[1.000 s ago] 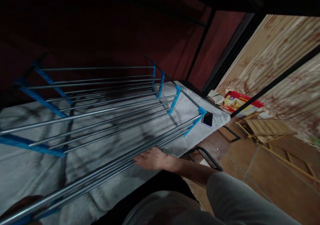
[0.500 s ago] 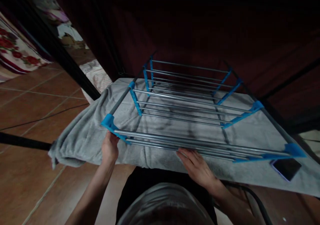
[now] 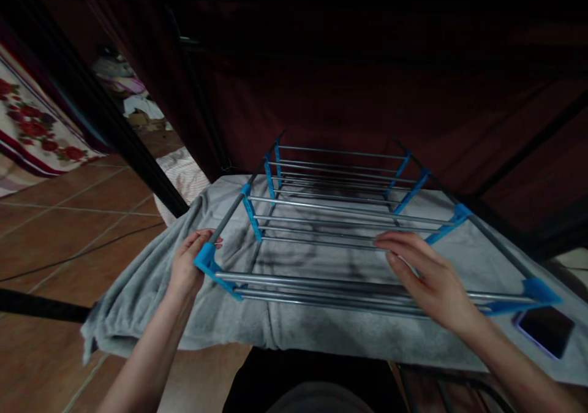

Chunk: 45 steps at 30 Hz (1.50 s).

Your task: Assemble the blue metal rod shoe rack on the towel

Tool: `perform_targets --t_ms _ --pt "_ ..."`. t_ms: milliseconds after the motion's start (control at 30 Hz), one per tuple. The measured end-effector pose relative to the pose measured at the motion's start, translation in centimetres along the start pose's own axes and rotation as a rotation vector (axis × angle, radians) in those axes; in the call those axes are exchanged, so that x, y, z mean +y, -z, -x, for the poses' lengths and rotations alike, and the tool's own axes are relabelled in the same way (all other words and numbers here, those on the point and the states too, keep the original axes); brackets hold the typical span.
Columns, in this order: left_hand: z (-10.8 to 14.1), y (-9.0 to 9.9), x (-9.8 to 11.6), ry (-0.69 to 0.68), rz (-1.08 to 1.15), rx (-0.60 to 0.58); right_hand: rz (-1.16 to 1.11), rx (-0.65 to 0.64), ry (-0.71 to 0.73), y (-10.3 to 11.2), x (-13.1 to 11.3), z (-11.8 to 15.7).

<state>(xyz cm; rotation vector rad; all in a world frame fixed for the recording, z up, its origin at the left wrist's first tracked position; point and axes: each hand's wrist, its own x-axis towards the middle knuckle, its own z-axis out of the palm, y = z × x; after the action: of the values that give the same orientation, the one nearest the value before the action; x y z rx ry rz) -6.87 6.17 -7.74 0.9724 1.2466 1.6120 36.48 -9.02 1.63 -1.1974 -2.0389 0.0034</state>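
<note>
A shoe rack of grey metal tubes with blue plastic side brackets [image 3: 252, 217] lies on its back across a grey blanket [image 3: 142, 290]. My left hand [image 3: 188, 263] is closed around the dark side tube at the rack's near left corner, just beyond the blue bracket. Fingertips show on the tube's inner side. Above the rack's nearest tubes is my right hand [image 3: 429, 281], its fingers stretched out and the thumb apart. Its fingertips come close to a tube of the second shelf, but contact cannot be made out.
A phone [image 3: 544, 330] lies on the blanket by the near right corner. Dark red curtain [image 3: 321, 106] hangs behind the rack. At left stand a black post [image 3: 114, 119] and a flowered cloth [image 3: 41, 122]; a thin cable [image 3: 82, 253] crosses the tiled floor.
My left hand has moved from below the corner bracket up to the side tube. My right hand has left the front tubes and reached forward and right over the rack. The view has tilted up.
</note>
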Motion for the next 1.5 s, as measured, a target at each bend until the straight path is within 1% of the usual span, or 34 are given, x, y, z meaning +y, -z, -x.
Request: perform_targets --t_ms 67,133,233,300,400,533,600,667,800,867,967,1033,1167,1400,1500 --pt "-1.0 -0.8 0.7 -0.016 -0.03 -0.062 0.003 -0.053 -0.049 -0.1 1.8 -2.4" --pt "-2.3 -1.6 1.0 -0.028 -0.047 -0.098 0.004 -0.112 -0.058 -0.8 3.5 -4.7" --pt "-4.2 -2.6 1.3 -0.022 -0.032 -0.128 0.025 -0.191 -0.031 -3.1 5.4 -7.7" --pt "-5.1 -3.2 1.2 -0.02 -0.029 -0.161 0.045 -0.231 0.006 -5.2 5.9 -9.3" --pt "-5.8 -4.1 0.6 -0.028 -0.057 -0.22 0.018 -0.334 0.091 -8.9 5.5 -10.8" --pt "-6.0 -5.1 -1.4 -0.033 -0.107 -0.266 -0.017 -0.532 0.184 -14.1 3.9 -11.1" --pt "-6.0 -5.7 -2.2 -0.036 -0.134 -0.268 0.036 -0.565 0.184 -16.3 3.3 -11.1" --pt "-5.9 -6.2 -2.7 -0.039 -0.16 -0.295 0.096 -0.567 0.158 -18.1 3.2 -11.5" --pt "-5.6 -6.8 -3.0 -0.022 -0.209 -0.426 0.185 -0.602 0.073 -20.7 3.7 -13.3" --pt "-5.7 -6.9 -3.4 0.001 -0.228 -0.45 0.206 -0.643 0.015 -21.6 4.0 -14.3" --pt "-6.3 -6.8 -4.6 -0.015 -0.245 -0.43 0.209 -0.652 -0.018 -22.4 4.5 -15.2" --pt "-6.8 -6.7 -5.5 -0.05 -0.254 -0.416 0.21 -0.635 -0.009 -22.7 4.6 -15.3" --pt "-7.3 -6.6 -6.9 -0.101 -0.281 -0.42 0.224 -0.655 -0.023 -22.7 4.7 -15.1" --pt "-7.2 -6.5 -7.0 -0.175 -0.463 -0.424 0.191 -0.701 -0.034 -22.4 4.4 -15.7" --pt "-7.1 -6.6 -6.9 -0.167 -0.433 -0.414 0.184 -0.709 -0.04 -22.3 4.4 -16.0"
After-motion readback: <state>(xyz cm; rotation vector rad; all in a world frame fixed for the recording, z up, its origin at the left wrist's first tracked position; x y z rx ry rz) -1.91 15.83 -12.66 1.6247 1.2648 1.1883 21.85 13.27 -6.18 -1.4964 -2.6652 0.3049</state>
